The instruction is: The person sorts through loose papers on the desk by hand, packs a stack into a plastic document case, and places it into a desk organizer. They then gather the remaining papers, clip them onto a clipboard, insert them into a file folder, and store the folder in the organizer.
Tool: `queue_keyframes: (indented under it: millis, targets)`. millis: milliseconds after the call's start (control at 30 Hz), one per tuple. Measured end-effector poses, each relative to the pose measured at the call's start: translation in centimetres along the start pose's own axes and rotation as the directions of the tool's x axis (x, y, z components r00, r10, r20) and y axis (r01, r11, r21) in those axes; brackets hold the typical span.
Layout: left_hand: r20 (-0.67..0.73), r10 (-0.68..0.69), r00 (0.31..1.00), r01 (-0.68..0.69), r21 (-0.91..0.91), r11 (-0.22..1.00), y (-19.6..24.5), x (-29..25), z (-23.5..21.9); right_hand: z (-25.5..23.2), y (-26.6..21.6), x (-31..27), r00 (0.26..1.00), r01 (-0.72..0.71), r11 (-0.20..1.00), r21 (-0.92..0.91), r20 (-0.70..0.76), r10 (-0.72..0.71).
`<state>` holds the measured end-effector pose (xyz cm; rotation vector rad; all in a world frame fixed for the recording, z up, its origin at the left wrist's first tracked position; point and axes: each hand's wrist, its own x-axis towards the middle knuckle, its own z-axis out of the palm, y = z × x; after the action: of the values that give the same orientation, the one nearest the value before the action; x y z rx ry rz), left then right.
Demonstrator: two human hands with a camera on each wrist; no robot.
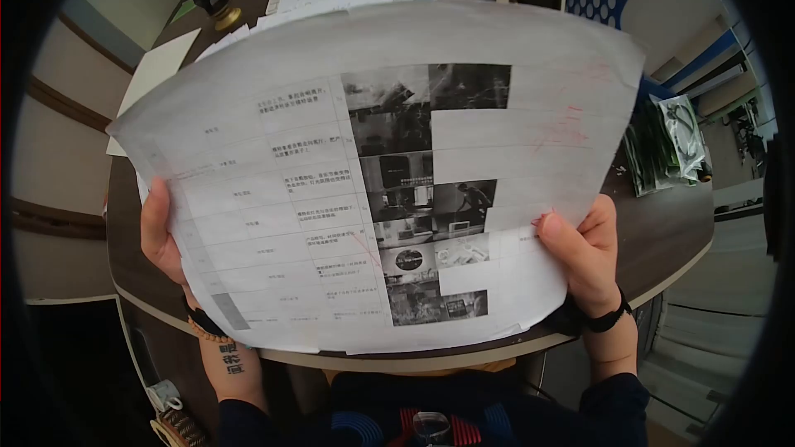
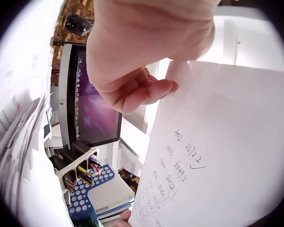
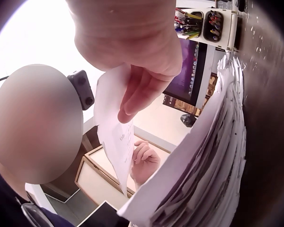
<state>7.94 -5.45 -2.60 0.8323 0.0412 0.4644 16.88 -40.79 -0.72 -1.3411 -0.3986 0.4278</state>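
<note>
Pinched closed on opposite edges, the left hand (image 1: 160, 236) and right hand (image 1: 590, 261) hold a large white paper sheet (image 1: 248, 240) printed with text and grey photographs (image 1: 470, 87) above the dark brown desk (image 1: 667, 240), seemingly for reading; I judge the next move needs gentle, even support.

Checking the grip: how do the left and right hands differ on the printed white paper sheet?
The left hand has its thumb upright at the edge of the sheet; the right hand has its thumb slanting over the printed face. The left wrist wears brown beads and a black band; the right wrist, only a dark band. Both grip the sheet's opposite sides.
</note>
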Motion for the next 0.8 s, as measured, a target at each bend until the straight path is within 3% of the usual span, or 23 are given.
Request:
queue_keyframes:
  millis: [33, 100, 200, 500, 800]
  targets:
    - [-0.013, -0.008, 1.000, 0.008, 0.002, 1.000, -0.1, 0.0, 0.2, 0.1, 0.1, -0.1, 1.000, -0.015, 1.000, 0.003, 0.002, 0.015]
    - [0.033, -0.037, 0.999, 0.042, -0.176, 0.984, -0.5, 0.0, 0.8, 0.1, 0.2, -0.4, 0.999, 0.013, 1.000, -0.019, -0.045, -0.014]
    - [0.117, -0.075, 0.990, 0.098, -0.203, 0.974, 0.2, -0.1, -0.2, 0.3, 0.3, -0.5, 0.995, -0.003, 1.000, -0.001, -0.101, 0.003]
    - [-0.020, 0.004, 1.000, -0.007, -0.153, 0.988, 0.6, -1.2, -0.1, 0.3, 0.1, -0.9, 0.987, -0.035, 0.999, -0.026, -0.160, 0.030]
    - [0.047, -0.028, 0.999, 0.035, -0.161, 0.986, 0.8, -1.2, -0.5, 0.3, 0.3, -1.0, 0.982, -0.030, 0.999, -0.035, -0.186, 0.023]
